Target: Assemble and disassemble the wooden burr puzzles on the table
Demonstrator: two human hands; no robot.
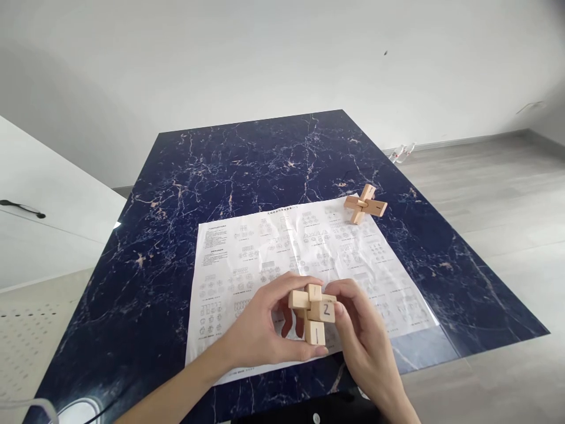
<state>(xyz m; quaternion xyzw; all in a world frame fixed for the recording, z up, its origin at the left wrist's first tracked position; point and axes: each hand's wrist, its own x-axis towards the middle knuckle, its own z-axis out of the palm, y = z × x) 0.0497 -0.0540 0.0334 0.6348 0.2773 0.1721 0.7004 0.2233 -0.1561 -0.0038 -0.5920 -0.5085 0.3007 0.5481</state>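
Between my two hands is a wooden burr puzzle [314,313] of interlocked pale blocks, held over the near part of a printed sheet. One block end facing me bears a handwritten 2, and others carry a single stroke. My left hand [269,324] grips it from the left, with the thumb under its lower end and the index finger across the top. My right hand [359,327] closes on its right side, thumb against the numbered block; some of its fingers are hidden behind. A second wooden puzzle [362,204], cross-shaped, rests at the sheet's far right corner.
The creased white instruction sheet [247,253], covered in small diagrams, lies on a dark blue marbled table [229,159]. A white cabinet [53,194] with a black handle stands at left. Clear bottles [401,153] are beyond the right edge. A round white object [79,411] is at lower left.
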